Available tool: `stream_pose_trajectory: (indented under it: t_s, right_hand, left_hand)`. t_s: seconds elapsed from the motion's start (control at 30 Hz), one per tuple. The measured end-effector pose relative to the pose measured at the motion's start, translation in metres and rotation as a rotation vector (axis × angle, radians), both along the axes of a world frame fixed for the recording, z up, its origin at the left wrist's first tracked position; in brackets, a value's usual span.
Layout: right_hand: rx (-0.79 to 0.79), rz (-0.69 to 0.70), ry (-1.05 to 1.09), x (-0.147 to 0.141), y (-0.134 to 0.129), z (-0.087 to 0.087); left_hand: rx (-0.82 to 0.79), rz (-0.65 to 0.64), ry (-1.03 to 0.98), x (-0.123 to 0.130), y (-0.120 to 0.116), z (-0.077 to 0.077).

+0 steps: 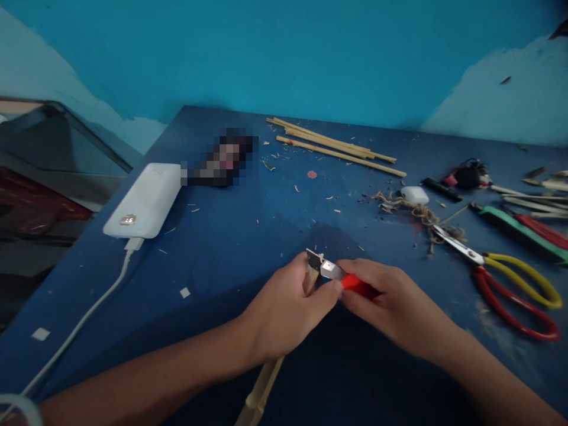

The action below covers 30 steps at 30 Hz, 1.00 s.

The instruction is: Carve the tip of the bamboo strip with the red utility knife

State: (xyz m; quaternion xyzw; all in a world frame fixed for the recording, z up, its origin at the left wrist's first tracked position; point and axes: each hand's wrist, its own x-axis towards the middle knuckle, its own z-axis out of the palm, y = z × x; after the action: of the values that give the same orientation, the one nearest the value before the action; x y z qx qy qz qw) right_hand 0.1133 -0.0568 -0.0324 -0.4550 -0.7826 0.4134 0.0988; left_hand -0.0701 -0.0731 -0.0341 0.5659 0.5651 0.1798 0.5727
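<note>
My left hand (288, 305) is wrapped round a bamboo stick (261, 393), whose lower part runs down below the hand to the bottom edge. The stick's top end pokes out between thumb and fingers. In my right hand (390, 296) is the red handle of a knife (331, 270). Its metal blade lies across the top end of the stick, pointing left. My left thumb tip touches the front of the red handle. The palm sides of both hands are hidden.
Thin bamboo sticks (341, 155) lie at the back of the blue table (231, 236). A white power bank (144, 201) with a cable is at left, beside a blurred-out object. Scissors (474, 257), twine (415, 213), a white case (415, 194) and a green tool (515, 231) lie at right.
</note>
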Motion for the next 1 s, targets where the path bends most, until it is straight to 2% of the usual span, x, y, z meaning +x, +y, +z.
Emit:
stream_pose_trajectory:
  t_s: [0.2, 0.37, 0.6, 0.83, 1.0]
  right_hand:
    - [0.038, 0.006, -0.007, 0.007, 0.001, -0.008]
    - [0.043, 0.008, -0.005, 0.008, 0.003, -0.009]
    - [0.062, -0.036, 0.016, 0.004, -0.003, -0.014]
    - [0.118, -0.112, 0.038, 0.0, -0.009, -0.02]
    - [0.134, -0.171, 0.037, -0.003, -0.013, -0.021]
  left_hand:
    - [0.021, -0.093, -0.001, -0.002, 0.004, 0.0]
    - [-0.027, -0.125, 0.046, -0.002, 0.007, 0.005]
    - [0.156, -0.091, 0.047, -0.002, 0.005, -0.012]
    - [0.185, -0.091, 0.086, -0.003, 0.006, -0.009]
    - [0.185, -0.07, 0.089, -0.003, 0.005, -0.014]
